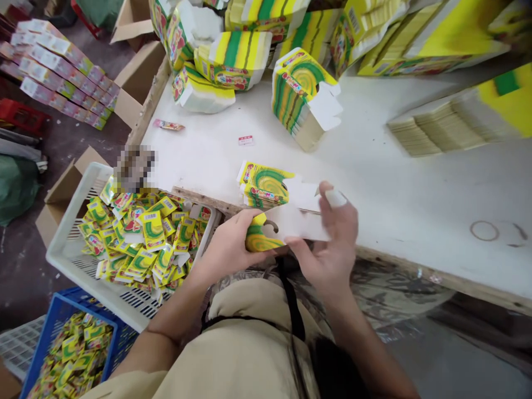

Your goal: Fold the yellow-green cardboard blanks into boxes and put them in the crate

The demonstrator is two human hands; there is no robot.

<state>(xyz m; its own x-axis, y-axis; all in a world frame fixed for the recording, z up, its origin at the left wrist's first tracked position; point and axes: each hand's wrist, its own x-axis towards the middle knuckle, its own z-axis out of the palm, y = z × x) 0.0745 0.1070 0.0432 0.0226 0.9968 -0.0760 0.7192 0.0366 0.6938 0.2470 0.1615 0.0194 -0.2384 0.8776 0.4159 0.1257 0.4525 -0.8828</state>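
A yellow and green carton (264,234) with white inner flaps is held in front of my body at the table's front edge. My left hand (233,238) grips its printed left end, thumb on top. My right hand (328,238) is closed round the white flaps at its right end; the fingers are slightly blurred, and a white covering shows on one fingertip. Just beyond the hands, a small stack of flat cartons (268,183) lies on the white table. A larger stack of flat cartons (301,94) stands behind it.
More carton bundles (236,52) fill the table's back. A small wrapped stick (168,126) and a red-white label (245,140) lie on the white tabletop (208,144). At left are a white basket (62,257) of small yellow packets and a blue crate (39,338).
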